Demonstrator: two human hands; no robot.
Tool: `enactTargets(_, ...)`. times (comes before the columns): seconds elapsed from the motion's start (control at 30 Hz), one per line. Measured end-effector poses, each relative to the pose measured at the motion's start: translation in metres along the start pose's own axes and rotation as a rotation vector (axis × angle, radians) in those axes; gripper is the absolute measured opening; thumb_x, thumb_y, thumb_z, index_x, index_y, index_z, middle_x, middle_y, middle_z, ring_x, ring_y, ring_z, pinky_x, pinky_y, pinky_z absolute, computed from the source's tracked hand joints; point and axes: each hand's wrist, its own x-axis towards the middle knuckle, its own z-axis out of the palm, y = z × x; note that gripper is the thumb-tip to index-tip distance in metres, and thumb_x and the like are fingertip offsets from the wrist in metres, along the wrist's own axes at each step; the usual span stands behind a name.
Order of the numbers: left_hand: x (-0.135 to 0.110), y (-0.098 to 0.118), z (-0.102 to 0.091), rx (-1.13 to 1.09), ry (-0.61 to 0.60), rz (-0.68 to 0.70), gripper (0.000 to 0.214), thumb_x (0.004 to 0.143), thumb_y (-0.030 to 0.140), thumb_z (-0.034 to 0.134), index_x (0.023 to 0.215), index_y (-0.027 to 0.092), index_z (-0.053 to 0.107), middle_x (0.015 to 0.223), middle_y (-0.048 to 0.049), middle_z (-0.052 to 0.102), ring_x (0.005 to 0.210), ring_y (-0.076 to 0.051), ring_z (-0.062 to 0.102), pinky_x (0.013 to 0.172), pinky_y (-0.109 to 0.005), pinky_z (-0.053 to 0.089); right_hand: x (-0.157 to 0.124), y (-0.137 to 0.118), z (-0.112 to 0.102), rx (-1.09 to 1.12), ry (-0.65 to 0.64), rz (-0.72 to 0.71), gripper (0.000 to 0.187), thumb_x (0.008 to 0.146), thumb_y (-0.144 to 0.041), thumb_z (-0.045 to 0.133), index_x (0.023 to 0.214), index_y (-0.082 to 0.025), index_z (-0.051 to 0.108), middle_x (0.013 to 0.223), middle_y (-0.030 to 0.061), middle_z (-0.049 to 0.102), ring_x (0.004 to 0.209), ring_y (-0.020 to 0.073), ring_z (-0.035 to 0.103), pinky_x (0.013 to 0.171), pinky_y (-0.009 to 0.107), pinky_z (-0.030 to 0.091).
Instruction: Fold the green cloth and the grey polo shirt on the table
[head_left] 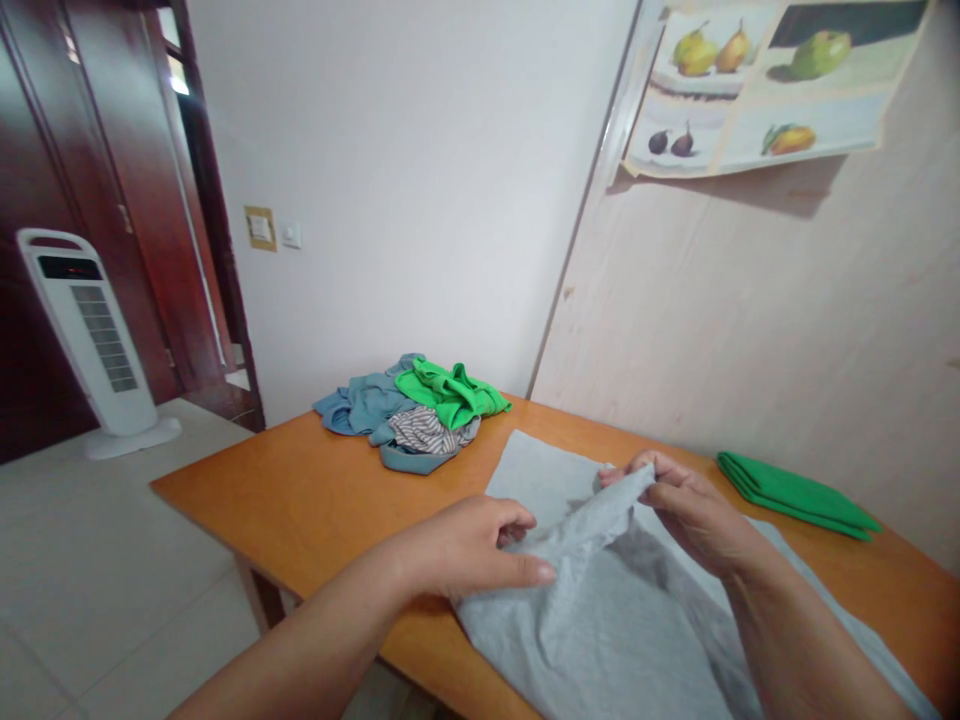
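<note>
A light grey cloth (615,620) lies spread over the right part of the table, its near part reaching the front edge. My right hand (686,500) pinches a raised corner of it between thumb and fingers, and a fold runs from there toward the left. My left hand (472,545) is at the cloth's left side, thumb stretched out and fingers curved, with a gap between them. Its thumb tip meets the fold, while the fingertips are partly hidden. Whether the cloth is a garment I cannot tell.
A crumpled pile of blue-grey, striped and bright green clothes (420,410) lies at the back left of the orange wooden table (300,500). A folded green cloth (795,495) rests by the wall at right. A white tower fan (97,340) stands on the floor.
</note>
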Motion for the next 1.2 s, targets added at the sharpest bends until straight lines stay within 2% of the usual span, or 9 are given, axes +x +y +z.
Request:
enactTargets(0.13, -0.015, -0.007, 0.008, 0.251, 0.039, -0.005, 0.018, 0.085, 0.036, 0.058, 0.091, 0.02, 0.064, 0.085, 0.0013, 0.062, 0.08, -0.016, 0.054, 0.067, -0.023, 0.039, -0.001, -0.001, -0.004, 0.026, 0.002, -0.023, 0.013, 0.077, -0.022, 0.068, 0.085, -0.022, 0.057, 0.08, 0.0002, 0.066, 0.074, 0.016, 0.057, 0.071, 0.03, 0.043)
enactTargets(0.23, -0.02, -0.009, 0.011, 0.256, 0.07, -0.008, 0.015, 0.086, 0.034, 0.054, 0.092, 0.021, 0.06, 0.084, 0.0027, 0.059, 0.078, -0.015, 0.052, 0.066, -0.022, 0.037, 0.0, -0.003, -0.009, 0.002, 0.008, -0.013, 0.014, 0.077, -0.022, 0.069, 0.085, -0.022, 0.058, 0.078, -0.0007, 0.065, 0.073, 0.0155, 0.057, 0.071, 0.03, 0.043)
enactTargets(0.47, -0.027, -0.013, 0.018, 0.046, 0.074, -0.088, 0.045, 0.083, 0.034, 0.059, 0.126, 0.024, 0.054, 0.08, 0.0018, 0.06, 0.067, -0.015, 0.054, 0.059, -0.023, 0.038, 0.018, -0.017, -0.009, -0.129, -0.049, 0.029, 0.018, 0.081, -0.03, 0.071, 0.09, -0.021, 0.059, 0.076, -0.0006, 0.063, 0.069, 0.0145, 0.057, 0.067, 0.029, 0.044)
enactTargets(0.53, -0.03, -0.016, 0.02, 0.046, 0.127, -0.102, 0.046, 0.083, 0.032, 0.059, 0.128, 0.026, 0.054, 0.084, 0.0002, 0.062, 0.074, -0.017, 0.057, 0.064, -0.024, 0.042, 0.032, -0.022, -0.003, -0.17, -0.087, 0.049, 0.021, 0.081, -0.035, 0.072, 0.09, -0.02, 0.059, 0.076, -0.0008, 0.063, 0.067, 0.0137, 0.056, 0.065, 0.028, 0.044)
enactTargets(0.6, -0.035, -0.02, 0.023, 0.096, 0.219, -0.125, 0.048, 0.082, 0.031, 0.06, 0.129, 0.027, 0.055, 0.095, -0.0028, 0.064, 0.09, -0.021, 0.06, 0.075, -0.027, 0.045, 0.049, -0.023, 0.004, -0.214, -0.131, 0.071, 0.025, 0.081, -0.039, 0.073, 0.088, -0.02, 0.058, 0.074, -0.0017, 0.061, 0.064, 0.0125, 0.054, 0.061, 0.026, 0.044)
enactTargets(0.7, -0.045, -0.027, 0.027, 0.194, 0.34, -0.169, 0.052, 0.082, 0.03, 0.06, 0.134, 0.029, 0.053, 0.109, -0.0064, 0.063, 0.109, -0.026, 0.057, 0.09, -0.033, 0.043, 0.077, -0.013, 0.018, -0.273, -0.201, 0.102, 0.028, 0.079, -0.042, 0.073, 0.088, -0.02, 0.059, 0.074, -0.0025, 0.061, 0.062, 0.0114, 0.053, 0.06, 0.025, 0.043)
enactTargets(0.83, -0.059, -0.031, 0.03, 0.315, 0.375, -0.18, 0.055, 0.083, 0.031, 0.06, 0.137, 0.028, 0.051, 0.112, -0.0067, 0.063, 0.111, -0.026, 0.056, 0.099, -0.037, 0.036, 0.109, 0.017, 0.038, -0.407, -0.278, 0.179, 0.03, 0.075, -0.045, 0.073, 0.088, -0.02, 0.061, 0.075, -0.0021, 0.064, 0.062, 0.0121, 0.054, 0.059, 0.025, 0.044)
enactTargets(1.0, -0.066, -0.028, 0.027, 0.388, 0.385, -0.202, 0.046, 0.085, 0.034, 0.058, 0.129, 0.025, 0.056, 0.102, -0.0046, 0.065, 0.101, -0.025, 0.056, 0.094, -0.037, 0.035, 0.129, 0.052, 0.055, -0.494, -0.314, 0.165, 0.029, 0.072, -0.045, 0.072, 0.081, -0.02, 0.063, 0.073, -0.0027, 0.064, 0.064, 0.0124, 0.055, 0.06, 0.024, 0.044)
enactTargets(1.2, -0.063, -0.026, 0.024, 0.395, 0.357, -0.215, 0.034, 0.087, 0.028, 0.052, 0.121, 0.026, 0.059, 0.088, -0.0011, 0.065, 0.089, -0.021, 0.057, 0.085, -0.034, 0.036, 0.126, 0.061, 0.05, -0.489, -0.276, 0.15, 0.031, 0.078, -0.05, 0.065, 0.088, -0.021, 0.062, 0.077, -0.0024, 0.066, 0.066, 0.0129, 0.058, 0.064, 0.026, 0.047)
